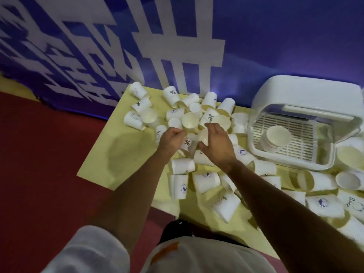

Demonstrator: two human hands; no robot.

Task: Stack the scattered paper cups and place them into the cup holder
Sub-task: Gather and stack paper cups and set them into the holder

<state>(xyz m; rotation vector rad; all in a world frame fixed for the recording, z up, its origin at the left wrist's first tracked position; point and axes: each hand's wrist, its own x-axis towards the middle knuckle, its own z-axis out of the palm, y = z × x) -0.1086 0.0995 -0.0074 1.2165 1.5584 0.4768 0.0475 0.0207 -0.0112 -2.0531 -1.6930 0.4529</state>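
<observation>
Paper cups [205, 181], white and mostly on their sides, litter my yellow desk [122, 154] across the middle and lower right of the frame. Both bare forearms reach up from the bottom edge into the pile's centre. My right grip [215, 144] curls thumb and fingers round a small cup [203, 135]. My left grip [172, 137] is curled just beside an upright cup [190, 121]; whether it pinches anything I cannot tell. At the right, the white cup holder [295, 91] contains a short stack [278, 134], and loose cups crowd its near edge.
</observation>
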